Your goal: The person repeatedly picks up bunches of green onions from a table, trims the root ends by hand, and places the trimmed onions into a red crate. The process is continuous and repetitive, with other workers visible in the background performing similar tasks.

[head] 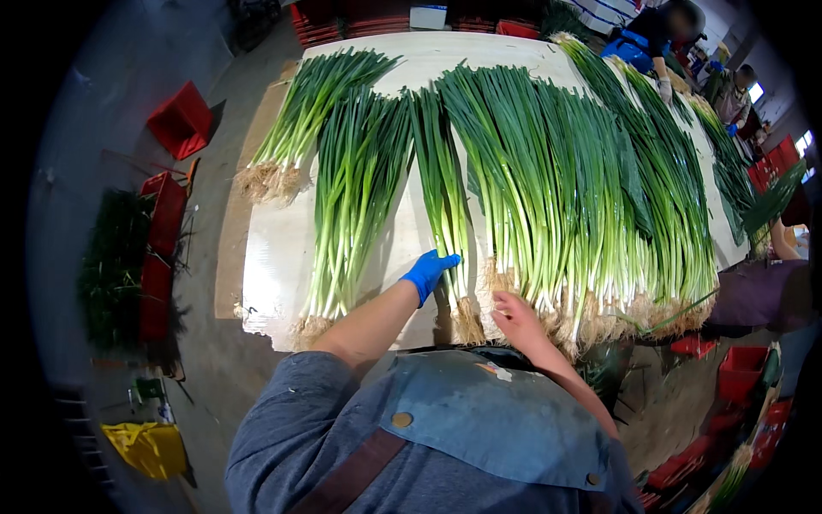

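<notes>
My left hand (431, 273), in a blue glove, grips a slim bunch of green onions (446, 205) low on its pale stems. The bunch's stringy roots (467, 323) point towards me at the near edge of the white tabletop (404, 244). Bare and with the fingers slightly curled apart, my right hand (519, 321) hovers just right of those roots, holding nothing that I can see. To its right, a wide row of green onions (565, 186) spreads over the table, roots towards me. Left of my hand lies another bunch (353, 199), with a further bunch (314, 106) beyond it.
Co-workers stand along the right side; one person's gloved hand (665, 91) touches onions at the far right. Red crates stand on the floor at left (181, 121) and lower right (743, 372). A yellow container (146, 450) is at lower left. Leafy greens (115, 270) lie beside red crates.
</notes>
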The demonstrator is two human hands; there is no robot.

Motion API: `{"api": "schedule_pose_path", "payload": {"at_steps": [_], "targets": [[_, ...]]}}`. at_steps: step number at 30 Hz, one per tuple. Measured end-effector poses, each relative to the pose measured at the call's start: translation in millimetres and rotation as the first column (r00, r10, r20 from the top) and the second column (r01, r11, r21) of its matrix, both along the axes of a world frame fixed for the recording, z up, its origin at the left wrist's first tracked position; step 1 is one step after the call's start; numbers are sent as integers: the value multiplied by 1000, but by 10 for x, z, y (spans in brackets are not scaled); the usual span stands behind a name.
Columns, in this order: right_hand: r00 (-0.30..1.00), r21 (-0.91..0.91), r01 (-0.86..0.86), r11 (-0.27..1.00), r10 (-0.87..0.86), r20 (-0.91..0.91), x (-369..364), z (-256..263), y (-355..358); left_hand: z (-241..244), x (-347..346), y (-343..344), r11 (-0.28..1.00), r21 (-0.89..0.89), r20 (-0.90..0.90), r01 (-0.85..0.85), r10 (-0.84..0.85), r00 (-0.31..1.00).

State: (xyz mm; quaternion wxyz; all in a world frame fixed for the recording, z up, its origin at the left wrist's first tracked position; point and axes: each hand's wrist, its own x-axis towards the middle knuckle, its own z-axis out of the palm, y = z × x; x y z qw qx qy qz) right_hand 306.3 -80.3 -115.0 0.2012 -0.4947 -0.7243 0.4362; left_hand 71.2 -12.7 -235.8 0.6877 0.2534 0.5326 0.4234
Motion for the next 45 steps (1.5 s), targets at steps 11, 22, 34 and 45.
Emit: {"api": "schedule_pose_path", "payload": {"at_steps": [11, 22, 34, 45], "targets": [[991, -400, 90, 912, -121, -54, -504, -1081, 387, -41, -193, -4, 1000, 2, 403, 13, -13, 915], [968, 366, 86, 926, -165, 190, -436, -283, 56, 810, -182, -185, 985, 123, -232, 119, -88, 969], [706, -639, -143, 756, -375, -601, -529, 36, -13, 1083, 266, 18, 913, 406, -242, 36, 70, 968], [602, -680, -261, 685, -436, -669, -296, 118, -46, 1595, 93, 85, 868, 491, 340, 75, -271, 901]]}}
